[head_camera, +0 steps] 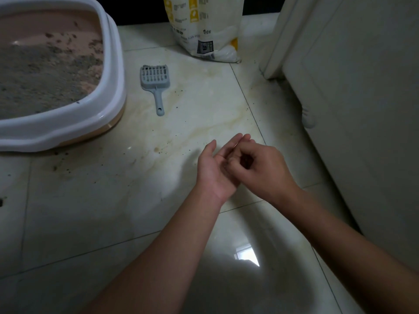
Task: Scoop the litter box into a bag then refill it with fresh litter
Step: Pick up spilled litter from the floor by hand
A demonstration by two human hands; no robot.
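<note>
Neither hand grips a task item: left hand (215, 168) lies palm-up with fingers spread, and right hand (264, 168) is curled, its fingertips pressed into the left palm; whether anything is pinched there cannot be told. Both hover over the tiled floor (90, 211) at 5 o'clock of centre. Litter box (113, 96), white-rimmed and holding grey litter (40, 80), sits at 10 o'clock. Litter bag (210, 26) stands at 12 o'clock. Grey scoop (155, 81) lies flat between box and bag, just beside the box, handle toward 6 o'clock.

Right hand (263, 168) curled against open left hand (215, 171).
</note>
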